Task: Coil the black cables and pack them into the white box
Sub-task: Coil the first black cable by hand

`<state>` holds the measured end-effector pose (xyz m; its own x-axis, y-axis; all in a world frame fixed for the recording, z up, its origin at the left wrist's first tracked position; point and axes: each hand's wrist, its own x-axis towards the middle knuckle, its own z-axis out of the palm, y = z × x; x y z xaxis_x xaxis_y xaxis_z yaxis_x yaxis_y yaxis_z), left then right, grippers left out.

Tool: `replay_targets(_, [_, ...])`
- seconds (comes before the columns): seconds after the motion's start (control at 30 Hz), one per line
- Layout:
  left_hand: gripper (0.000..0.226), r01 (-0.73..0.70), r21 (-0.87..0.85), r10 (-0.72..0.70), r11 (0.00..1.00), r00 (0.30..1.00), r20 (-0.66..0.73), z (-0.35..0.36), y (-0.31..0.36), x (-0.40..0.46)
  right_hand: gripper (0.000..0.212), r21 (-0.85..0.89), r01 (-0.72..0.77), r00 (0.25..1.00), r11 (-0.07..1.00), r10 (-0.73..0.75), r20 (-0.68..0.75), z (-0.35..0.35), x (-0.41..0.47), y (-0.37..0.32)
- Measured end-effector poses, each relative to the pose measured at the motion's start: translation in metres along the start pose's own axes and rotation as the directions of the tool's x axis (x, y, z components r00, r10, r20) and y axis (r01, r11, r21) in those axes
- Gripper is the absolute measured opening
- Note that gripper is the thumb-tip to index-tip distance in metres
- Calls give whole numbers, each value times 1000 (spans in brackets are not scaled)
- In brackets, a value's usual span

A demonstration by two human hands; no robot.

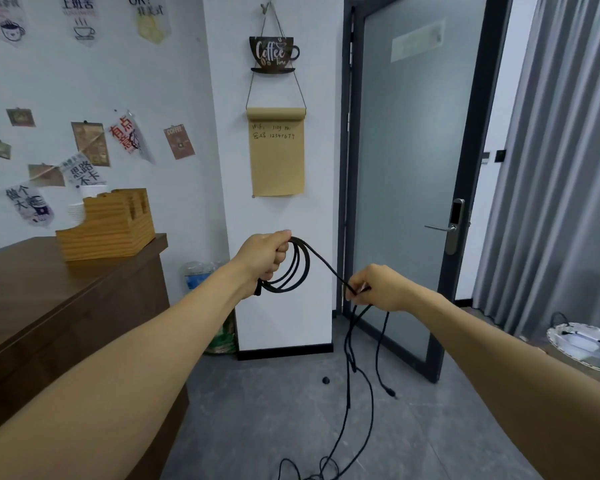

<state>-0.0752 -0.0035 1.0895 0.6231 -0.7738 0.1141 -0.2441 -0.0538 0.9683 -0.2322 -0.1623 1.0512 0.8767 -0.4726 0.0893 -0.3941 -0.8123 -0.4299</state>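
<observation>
Room: white wall with paper cards and a hanging brown paper roll (276,152), frosted glass door with dark grey frame (409,174) to its right, grey tiled floor (257,410) below.
Landmark: the paper roll; all places are given from it.
Table: dark brown wooden table (49,289) to the lower left, carrying a light wooden slatted organiser box (108,225).
Left hand (265,254): directly below the roll, fingers curled in a fist round a few finished loops of thin black cable (291,268); the coil hangs under the grip.
Right hand (378,289): below and right of the roll, thumb and fingers pinching the strand that runs tight from the coil.
Loose cable: several black strands drop from the right grip to the floor, well below the roll; one free plug end dangles above the floor.
White box: not identified; a pale woven basket (582,344) sits on the floor at far right.
Stage (judged): coiling partly done, much cable still uncoiled.
Risk: the hanging strands look crossed, so pulling the next loop could drag a tangle or knot up.
Risk: a slack left fist would let the loops spring open.
Risk: the dangling plug may snag or swing.
</observation>
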Motion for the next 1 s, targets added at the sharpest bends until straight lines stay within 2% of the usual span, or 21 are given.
replay_targets(0.1, [40,23,-3,-23,1000,999,-46,-5,-5,1,31,-39,-90,995,995,88,-55,4,0,3])
replay_targets(0.17, [39,45,-7,-45,999,995,-92,-11,-8,1,27,32,-174,976,984,176,-126,2,0,3])
replay_targets(0.27, [36,78,29,-74,997,988,-135,-19,-13,1,6,291,-253,947,923,297,-121,-4,1,-4])
replay_targets(0.33, [35,88,73,-78,993,988,-135,-20,-15,1,13,487,-274,932,829,353,-76,-6,1,-13])
replay_targets(0.43, [35,88,142,-71,986,990,-118,-19,-15,0,16,743,-246,917,623,398,-31,-6,0,-25])
replay_targets(0.6, [37,70,288,-40,955,993,-110,-15,-10,-4,11,852,-195,912,485,408,-23,-7,3,-37])
replay_targets(0.67, [38,26,366,-9,930,999,-50,-7,-11,-7,11,887,-187,909,423,416,-7,-9,6,-44])
replay_targets(0.77, [37,-1,394,-7,919,1000,20,2,-16,-10,18,904,-209,913,373,406,44,-11,7,-51])
replay_targets(0.83, [36,-16,446,-3,895,999,41,5,-20,-10,22,946,-191,927,263,366,85,-11,9,-52])
replay_targets(0.9, [36,-14,432,6,902,1000,19,3,-20,-7,19,990,-117,949,78,301,89,-12,9,-51])
replay_targets(0.93, [36,-11,404,14,915,1000,-3,2,-19,-6,14,997,-76,958,27,279,65,-12,9,-50])
replay_targets(1.0, [36,-13,342,32,940,998,-52,-1,-16,-4,10,998,-20,966,57,259,4,-11,9,-44])
